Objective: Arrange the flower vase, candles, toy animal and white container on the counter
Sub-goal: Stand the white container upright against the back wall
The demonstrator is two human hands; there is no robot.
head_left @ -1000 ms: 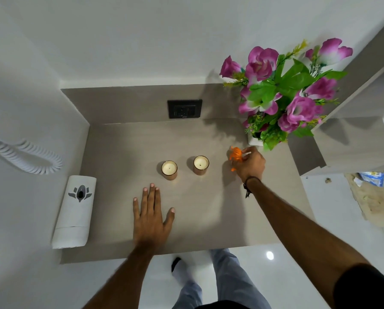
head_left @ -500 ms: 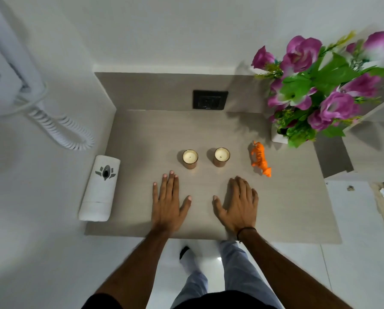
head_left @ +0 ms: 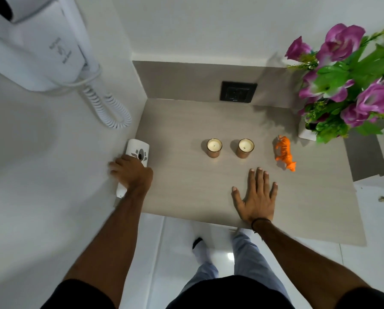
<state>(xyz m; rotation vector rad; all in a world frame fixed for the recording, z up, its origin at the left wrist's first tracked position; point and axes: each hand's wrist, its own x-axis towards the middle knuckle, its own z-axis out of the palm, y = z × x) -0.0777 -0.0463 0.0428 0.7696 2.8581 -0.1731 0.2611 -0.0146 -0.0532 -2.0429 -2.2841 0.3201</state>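
A white container with a grey flower mark lies on its side at the counter's left edge, against the wall. My left hand is wrapped over its middle. Two candles in copper cups, one left and one right, stand side by side mid-counter. An orange toy tiger stands to their right. The flower vase, white with purple flowers, sits at the far right corner. My right hand lies flat on the counter, fingers spread, in front of the right candle.
The beige counter ends at a front edge near my legs. A black wall socket sits on the backsplash. A white wall-mounted hair dryer with a coiled cord hangs at the upper left. A lower step lies right of the counter.
My right hand let go of the toy tiger and came down flat on the counter. My left hand moved left from the counter onto the white container.
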